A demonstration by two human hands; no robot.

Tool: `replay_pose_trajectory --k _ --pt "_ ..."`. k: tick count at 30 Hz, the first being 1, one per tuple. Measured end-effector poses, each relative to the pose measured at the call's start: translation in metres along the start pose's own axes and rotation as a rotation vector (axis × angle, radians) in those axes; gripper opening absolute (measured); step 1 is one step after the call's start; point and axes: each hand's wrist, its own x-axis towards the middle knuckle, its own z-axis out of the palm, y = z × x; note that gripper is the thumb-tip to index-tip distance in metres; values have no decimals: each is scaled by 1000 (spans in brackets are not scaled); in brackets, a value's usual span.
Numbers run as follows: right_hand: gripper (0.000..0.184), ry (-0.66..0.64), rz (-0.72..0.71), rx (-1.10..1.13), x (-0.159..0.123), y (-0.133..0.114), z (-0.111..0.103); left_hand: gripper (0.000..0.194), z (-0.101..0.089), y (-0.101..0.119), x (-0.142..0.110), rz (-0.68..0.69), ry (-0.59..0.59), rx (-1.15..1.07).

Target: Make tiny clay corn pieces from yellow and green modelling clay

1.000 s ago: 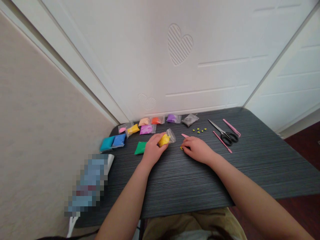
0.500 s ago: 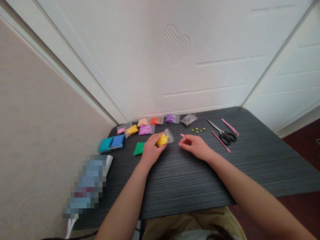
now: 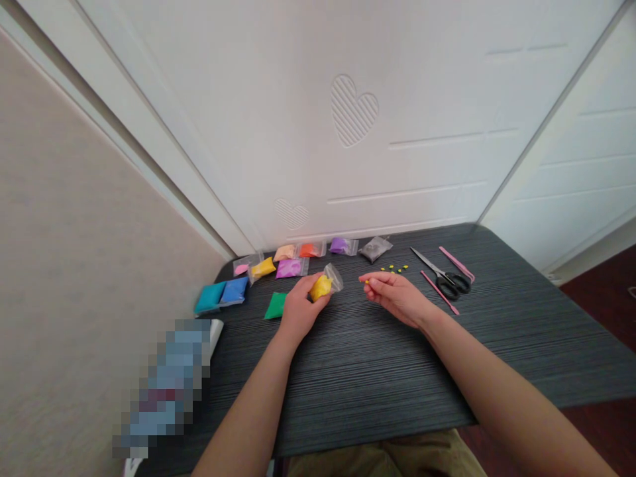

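My left hand [image 3: 301,305] grips a clear zip bag of yellow clay [image 3: 321,287], its transparent top pointing up and right. A green clay packet [image 3: 275,306] lies on the table, partly behind that hand. Across a small gap, my right hand [image 3: 397,296] pinches a tiny yellow bit of clay [image 3: 368,282] between thumb and forefinger. Just beyond the right hand lie several small yellow-and-dark pieces [image 3: 391,267], some partly hidden by the fingers.
Packets in orange [image 3: 311,250], purple [image 3: 340,246], magenta [image 3: 289,268] and grey [image 3: 376,248] line the back of the dark table [image 3: 368,384]. Blue packets [image 3: 233,290] sit left. Scissors [image 3: 440,273], a pink stick [image 3: 440,292] and pink tweezers [image 3: 456,264] lie right.
My right hand has turned and moved slightly right, so the yellow bit in its fingertips now shows. The left hand still holds the yellow clay bag. The camera view has tilted up a little.
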Motion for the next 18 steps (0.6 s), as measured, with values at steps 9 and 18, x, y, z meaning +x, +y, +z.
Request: replay_pose_trajectory --k 9,18 --pt "20 -35 -33 20 -2 -4 1 43 2 0 -1 -93 22 -72" --pt "27 -19 -75 -216 -3 -5 -1 45 2 2 -2 -179 25 -227"
